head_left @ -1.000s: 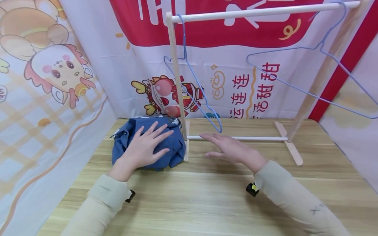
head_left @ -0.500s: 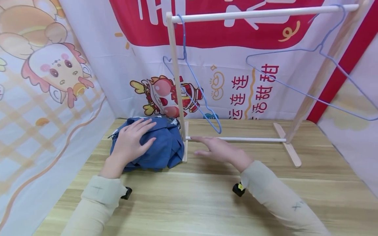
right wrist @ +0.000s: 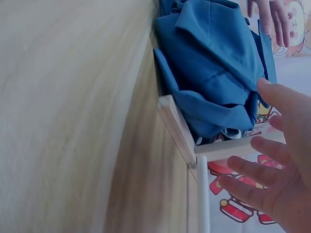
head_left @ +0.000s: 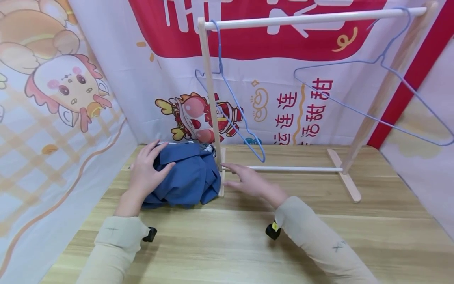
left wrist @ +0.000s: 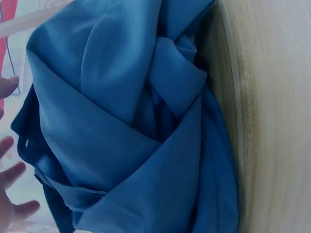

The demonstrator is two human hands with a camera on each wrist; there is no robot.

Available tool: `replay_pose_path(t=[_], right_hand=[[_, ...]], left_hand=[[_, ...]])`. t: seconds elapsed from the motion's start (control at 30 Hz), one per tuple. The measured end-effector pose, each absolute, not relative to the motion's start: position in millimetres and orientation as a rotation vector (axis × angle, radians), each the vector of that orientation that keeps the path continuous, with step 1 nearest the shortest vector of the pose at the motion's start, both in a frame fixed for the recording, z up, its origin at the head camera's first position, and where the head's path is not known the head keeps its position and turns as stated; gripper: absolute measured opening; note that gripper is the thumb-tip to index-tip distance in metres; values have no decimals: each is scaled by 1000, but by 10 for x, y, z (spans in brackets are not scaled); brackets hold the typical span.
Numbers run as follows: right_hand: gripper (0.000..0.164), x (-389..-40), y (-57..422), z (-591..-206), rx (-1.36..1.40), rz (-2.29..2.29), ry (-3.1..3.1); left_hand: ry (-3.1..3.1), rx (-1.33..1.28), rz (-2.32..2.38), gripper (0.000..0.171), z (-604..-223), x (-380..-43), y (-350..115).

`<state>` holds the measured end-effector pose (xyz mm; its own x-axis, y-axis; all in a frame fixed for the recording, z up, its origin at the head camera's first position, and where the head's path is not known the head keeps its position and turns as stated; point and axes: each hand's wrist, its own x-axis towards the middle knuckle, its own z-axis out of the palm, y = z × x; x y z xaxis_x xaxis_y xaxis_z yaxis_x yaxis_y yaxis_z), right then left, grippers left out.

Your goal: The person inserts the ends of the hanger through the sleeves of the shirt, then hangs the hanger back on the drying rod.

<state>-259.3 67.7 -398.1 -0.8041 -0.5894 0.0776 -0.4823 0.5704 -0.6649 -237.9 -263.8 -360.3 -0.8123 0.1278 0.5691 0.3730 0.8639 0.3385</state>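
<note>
A crumpled blue cloth piece with stitched seams (head_left: 186, 173), garment-like, lies heaped at the back left of the table, a patterned bit showing at its rear edge. My left hand (head_left: 144, 169) is at the heap's left side, fingers loosely bent and thumb over the cloth. My right hand (head_left: 248, 180) hovers by the left foot of a wooden clothes rack, just right of the heap, fingers extended. In the right wrist view the fingers (right wrist: 252, 170) are spread and hold nothing. The cloth (left wrist: 116, 111) fills most of the left wrist view.
The rack has a white top bar (head_left: 315, 17) and a white lower bar (head_left: 294, 169). A blue wire hanger (head_left: 220, 59) hangs at its left end, another blue hanger (head_left: 354, 61) at its right. Printed cloth walls (head_left: 142, 86) enclose the wooden table (head_left: 227, 244).
My left hand has moved from over the middle of the cloth to its left side. My right hand has come left toward the heap and the rack's left foot.
</note>
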Motion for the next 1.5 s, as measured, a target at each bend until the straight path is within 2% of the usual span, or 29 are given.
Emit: replay_pose_path(t=[0.2, 0.37, 0.87, 1.27, 1.5], right_hand=[[71, -2599, 567, -4084, -823, -1239, 2516], [72, -2600, 477, -4154, -780, -1410, 2424], [77, -2631, 165, -4189, -446, -1769, 2154], [80, -2712, 71, -4106, -383, -1786, 2111], [88, -2733, -28, -4018, -516, -1633, 2235]], left_hand=[[-2564, -276, -701, 76, -3656, -2415, -2747], [-2623, -266, -771, 79, -3681, -2440, -2822], [-2834, -56, -1103, 127, -3696, -2410, -3018], [-2996, 67, -1244, 117, -3648, -2407, -3130], [-2989, 65, -1343, 112, -3642, -2410, -3169]])
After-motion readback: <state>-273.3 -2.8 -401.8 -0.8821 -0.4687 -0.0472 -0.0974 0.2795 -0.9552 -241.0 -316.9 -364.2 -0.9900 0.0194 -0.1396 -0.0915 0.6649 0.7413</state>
